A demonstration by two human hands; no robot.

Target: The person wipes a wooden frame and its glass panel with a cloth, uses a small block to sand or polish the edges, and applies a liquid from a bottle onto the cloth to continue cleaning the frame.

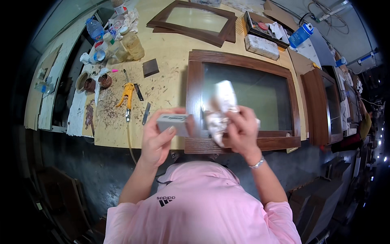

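A small grey block (172,121) with printing along its edge and a reddish-brown end sits in my left hand (155,141), fingers and thumb wrapped round it. My right hand (242,131) grips a crumpled white rag (226,97) with brown stains, partly smeared by motion; whether it is cloth or paper I cannot tell. Both hands are raised near the bench's front edge. Beneath the rag lies a brown wooden cabinet door (243,59) with a glass panel (266,99). The block is beside the door's left rail.
A yellow air blow gun (128,92) with a hose lies left, near a brown square (150,68) and dark strips (138,92). Bottles (133,45) and stained jars (105,81) stand behind. More framed panels (162,13), a box (266,30) and a blue bottle (301,35) are farther back.
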